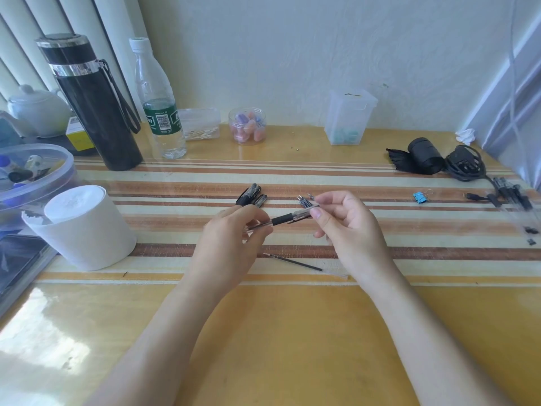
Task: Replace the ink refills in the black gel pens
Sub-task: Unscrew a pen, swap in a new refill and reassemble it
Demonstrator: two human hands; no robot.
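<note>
Above the striped mat, both hands hold one clear gel pen (288,218) with a black rubber grip. My left hand (234,238) pinches its tip end. My right hand (348,227) pinches the clear barrel end between thumb and fingers. A loose black refill (292,262) lies on the mat below my hands. Capped black pens (252,195) lie just beyond my left hand. Several thin refills (304,200) lie behind my right thumb. More pens in a clear sleeve (510,194) rest at the right edge.
A roll of white paper (85,227) stands at the left, beside a plastic tub (32,171). A black flask (93,104), a water bottle (159,104) and small jars (247,126) line the back. A blue binder clip (421,197) and black cables (465,165) lie at the right.
</note>
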